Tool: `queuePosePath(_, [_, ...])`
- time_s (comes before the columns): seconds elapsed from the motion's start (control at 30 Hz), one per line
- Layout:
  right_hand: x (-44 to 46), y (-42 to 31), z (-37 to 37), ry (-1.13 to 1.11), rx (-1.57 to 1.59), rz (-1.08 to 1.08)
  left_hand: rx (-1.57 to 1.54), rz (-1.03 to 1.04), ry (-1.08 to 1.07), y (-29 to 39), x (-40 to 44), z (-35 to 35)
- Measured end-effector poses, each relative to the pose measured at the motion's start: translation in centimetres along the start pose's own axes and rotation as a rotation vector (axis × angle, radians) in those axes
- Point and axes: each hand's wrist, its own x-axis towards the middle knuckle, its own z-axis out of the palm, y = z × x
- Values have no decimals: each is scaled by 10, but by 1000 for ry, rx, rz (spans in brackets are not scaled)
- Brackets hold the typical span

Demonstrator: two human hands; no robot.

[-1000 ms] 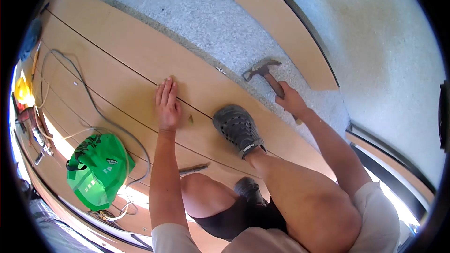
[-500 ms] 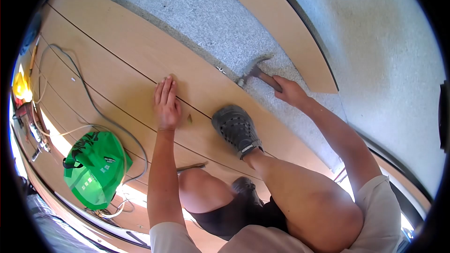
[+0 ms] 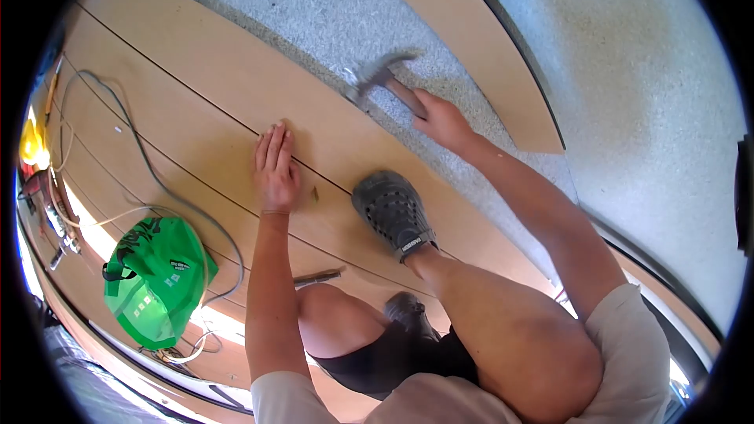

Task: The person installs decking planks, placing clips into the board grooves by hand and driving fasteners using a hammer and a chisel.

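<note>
Ideally, the right hand, closed round the hammer, swings squarely, away from the left hand, open on the boards.

The left hand lay flat on the brown boards, with its fingers close together and stretched across a dark seam. The right hand held a hammer by the handle, near the far edge of the boards. The hammer's head was blurred, so it was not clear if it touched anything. A grey shoe stood on the boards, to the right of the left hand. On the near left there was a green bag, and a grey cable curved around its far and right sides.
</note>
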Motion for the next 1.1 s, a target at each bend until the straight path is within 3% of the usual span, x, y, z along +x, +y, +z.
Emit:
queuePosePath(0.13, [31, -37, 16, 34, 27, 68, -10, 40, 16, -7, -9, 4])
queuePosePath(0.23, [45, -29, 10, 79, -24, -5, -33, 16, 29, -7, 3, 6])
queuePosePath(0.43, [11, 5, 7, 178, -62, 131, -89, 30, 66, -14, -1, 11])
queuePosePath(0.5, [0, 3, 3, 151, -194, 273, -110, -6, 35, -8, -4, 6])
queuePosePath(0.6, [-16, 21, 7, 204, -397, 219, -117, 31, 103, -6, -2, 3])
queuePosePath(0.7, [-26, 61, 15, 219, -433, 60, -407, 102, 229, -17, -7, 18])
queuePosePath(0.77, [-32, 46, 18, 264, -462, 11, -399, 95, 285, -15, -10, 5])
queuePosePath(0.83, [-35, 59, 16, 181, -560, 84, -427, 112, 367, -29, -13, 5])
queuePosePath(0.87, [-37, 61, 19, 175, -600, 82, -399, 101, 379, -23, -14, -11])
queuePosePath(0.93, [-41, 51, 20, 196, -577, 27, -227, -135, 310, 21, -11, -75])
queuePosePath(1.03, [-39, 52, 16, 187, -575, 24, 27, -345, 771, 39, -48, -206])
queuePosePath(1.1, [-35, 51, 14, 179, -587, 35, 289, -515, 1060, 20, -98, -250])
